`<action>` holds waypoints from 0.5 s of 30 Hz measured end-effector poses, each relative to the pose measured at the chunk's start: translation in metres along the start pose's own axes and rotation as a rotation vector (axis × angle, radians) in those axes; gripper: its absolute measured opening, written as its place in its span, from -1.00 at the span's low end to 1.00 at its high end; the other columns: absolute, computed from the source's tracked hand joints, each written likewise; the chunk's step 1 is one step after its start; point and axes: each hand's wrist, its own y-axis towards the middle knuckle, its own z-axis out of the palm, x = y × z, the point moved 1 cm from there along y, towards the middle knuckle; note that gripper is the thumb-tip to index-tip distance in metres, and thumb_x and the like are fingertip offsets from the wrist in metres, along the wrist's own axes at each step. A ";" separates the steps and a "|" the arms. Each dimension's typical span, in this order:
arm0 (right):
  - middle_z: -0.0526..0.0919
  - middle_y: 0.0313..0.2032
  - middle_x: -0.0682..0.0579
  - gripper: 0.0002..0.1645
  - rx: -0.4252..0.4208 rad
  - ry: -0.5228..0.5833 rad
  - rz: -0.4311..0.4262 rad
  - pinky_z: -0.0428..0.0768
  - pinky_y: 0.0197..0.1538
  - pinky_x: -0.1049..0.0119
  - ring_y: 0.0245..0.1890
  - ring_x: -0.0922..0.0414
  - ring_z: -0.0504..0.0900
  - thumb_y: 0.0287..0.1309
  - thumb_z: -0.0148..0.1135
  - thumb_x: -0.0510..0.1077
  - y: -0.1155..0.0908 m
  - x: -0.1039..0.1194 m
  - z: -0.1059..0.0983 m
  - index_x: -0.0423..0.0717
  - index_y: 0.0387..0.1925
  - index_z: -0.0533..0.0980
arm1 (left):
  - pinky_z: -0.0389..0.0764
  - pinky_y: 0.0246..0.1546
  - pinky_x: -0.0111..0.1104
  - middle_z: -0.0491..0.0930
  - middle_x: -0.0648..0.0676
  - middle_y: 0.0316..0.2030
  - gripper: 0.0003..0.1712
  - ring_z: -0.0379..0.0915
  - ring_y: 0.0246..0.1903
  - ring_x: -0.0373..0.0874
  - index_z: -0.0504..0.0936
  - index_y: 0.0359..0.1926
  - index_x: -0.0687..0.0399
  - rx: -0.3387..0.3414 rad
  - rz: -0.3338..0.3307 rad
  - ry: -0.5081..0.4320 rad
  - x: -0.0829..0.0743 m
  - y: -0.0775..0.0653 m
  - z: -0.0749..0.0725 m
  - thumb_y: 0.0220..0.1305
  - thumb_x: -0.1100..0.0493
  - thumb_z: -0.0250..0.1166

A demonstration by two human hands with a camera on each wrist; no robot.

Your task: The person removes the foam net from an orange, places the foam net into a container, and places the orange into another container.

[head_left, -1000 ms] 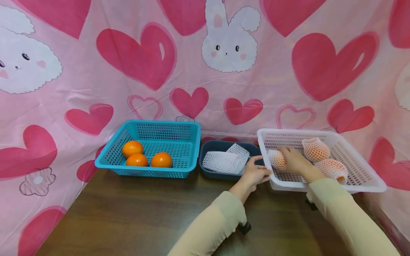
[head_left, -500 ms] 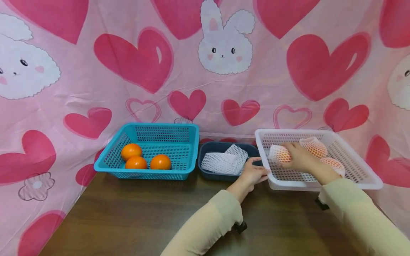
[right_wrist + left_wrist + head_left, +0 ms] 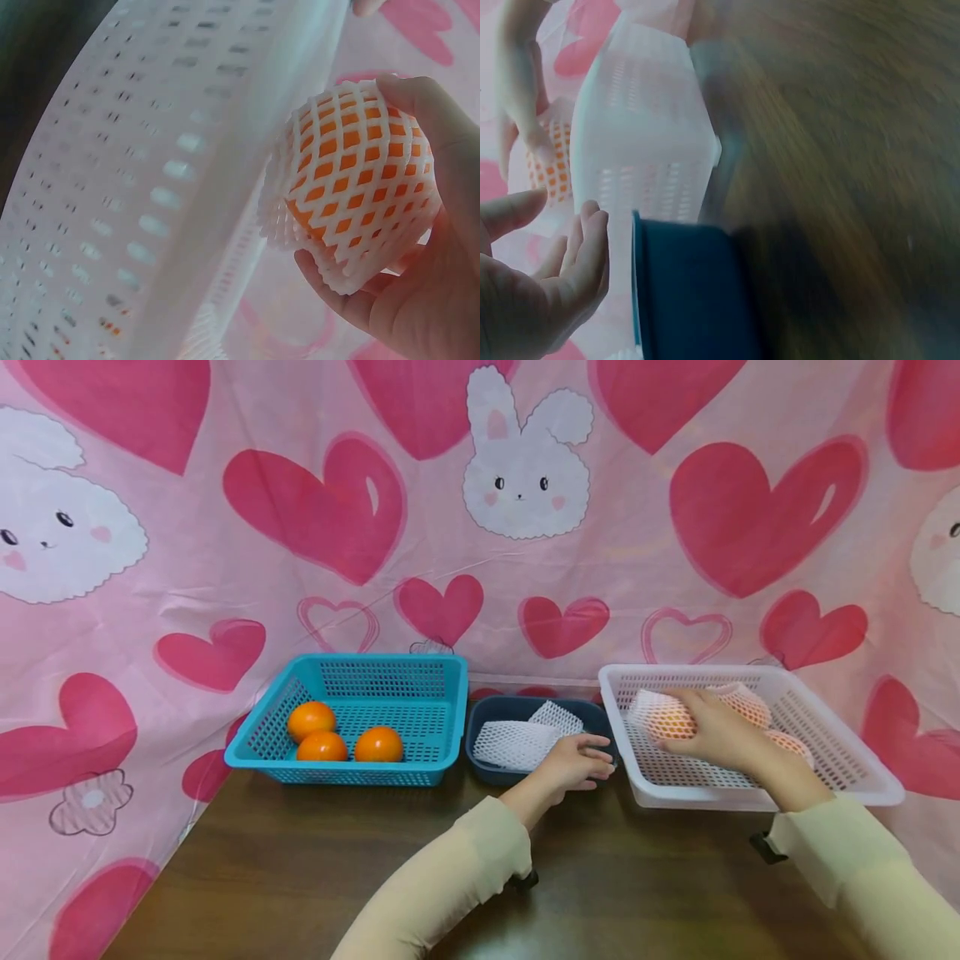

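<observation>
My right hand (image 3: 720,735) grips an orange in a white foam net sleeve (image 3: 360,165) over the left part of the white basket (image 3: 712,795). In the right wrist view, thumb and fingers wrap around the netted fruit. Two other netted oranges, one of them this orange (image 3: 742,700), are partly hidden behind that hand. My left hand (image 3: 572,767) hovers by the right end of the dark blue tray (image 3: 491,774), fingers loosely extended and holding nothing. White foam net sleeves (image 3: 513,745) lie in that tray.
A teal basket (image 3: 382,672) at the left holds three bare oranges (image 3: 378,744). The tray sits between the two baskets on a brown wooden table (image 3: 315,860). Behind them hangs a pink cloth (image 3: 442,543) with hearts and rabbits.
My right hand has lifted the netted orange slightly from the basket's floor. My left hand has let go of the white basket's rim and moved left over the tray.
</observation>
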 end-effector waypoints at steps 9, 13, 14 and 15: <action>0.43 0.24 -0.34 0.08 -0.025 0.026 -0.044 0.46 0.12 -0.42 0.18 -0.30 0.42 0.05 0.56 0.16 -0.012 0.030 -0.009 -0.21 0.44 0.25 | 0.65 0.05 -0.08 0.73 0.09 -0.09 -0.52 0.70 -0.09 -0.06 0.58 0.26 0.13 0.023 0.007 0.113 -0.005 -0.013 -0.024 0.34 0.28 0.38; 0.48 0.21 -0.29 0.07 -0.047 0.032 -0.093 0.50 0.10 -0.39 0.15 -0.25 0.45 0.01 0.59 0.13 -0.014 0.044 -0.010 -0.19 0.42 0.29 | 0.65 0.03 -0.07 0.72 0.03 -0.14 -0.54 0.69 -0.10 -0.08 0.60 0.23 0.10 0.039 0.033 0.150 -0.005 -0.020 -0.032 0.32 0.26 0.40; 0.49 0.19 -0.28 0.06 -0.053 0.036 -0.110 0.52 0.09 -0.37 0.13 -0.24 0.47 0.00 0.60 0.11 -0.014 0.047 -0.010 -0.19 0.42 0.30 | 0.65 0.02 -0.07 0.72 0.03 -0.14 -0.55 0.69 -0.11 -0.09 0.61 0.23 0.08 0.041 0.040 0.157 -0.005 -0.021 -0.034 0.32 0.25 0.40; 0.50 0.17 -0.27 0.04 -0.061 0.039 -0.125 0.53 0.08 -0.35 0.11 -0.23 0.49 -0.01 0.61 0.10 -0.014 0.050 -0.009 -0.20 0.40 0.32 | 0.64 0.03 -0.04 0.72 0.04 -0.13 -0.55 0.69 -0.11 -0.08 0.61 0.22 0.09 0.044 0.049 0.161 -0.005 -0.023 -0.036 0.32 0.26 0.40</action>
